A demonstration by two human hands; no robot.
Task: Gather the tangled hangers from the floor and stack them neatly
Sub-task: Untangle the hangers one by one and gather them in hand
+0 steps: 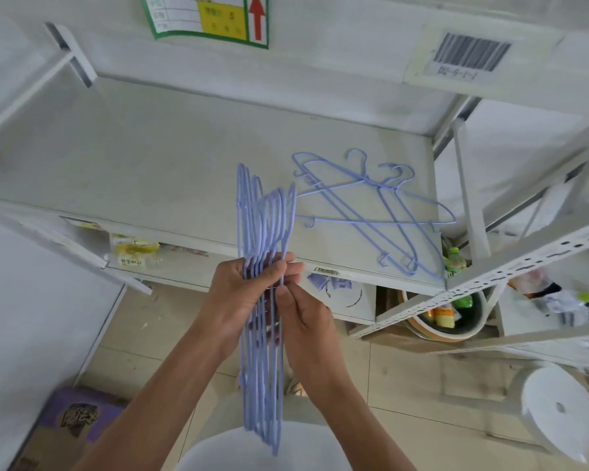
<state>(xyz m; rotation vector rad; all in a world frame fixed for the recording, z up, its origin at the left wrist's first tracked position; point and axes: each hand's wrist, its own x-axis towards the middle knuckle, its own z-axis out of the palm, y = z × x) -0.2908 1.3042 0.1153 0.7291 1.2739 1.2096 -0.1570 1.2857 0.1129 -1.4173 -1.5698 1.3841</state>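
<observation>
A bundle of several light-blue wire hangers (261, 215) stands edge-on in front of me, running from above the shelf edge down to my lap. My left hand (232, 294) wraps around the bundle's middle from the left. My right hand (303, 321) pinches the bundle's right side with thumb and fingers just below the left hand's fingertips. A loose pile of a few more blue hangers (381, 212) lies crossed over each other on the white shelf (150, 158), to the right of the bundle, hooks pointing away.
White metal shelving surrounds me, with an angled perforated upright (490, 277) at right. Below the shelf sit snack packets (133, 249), a bowl with bottles (449, 314), a white stool (558, 409) and a purple box (79, 419) on the tiled floor.
</observation>
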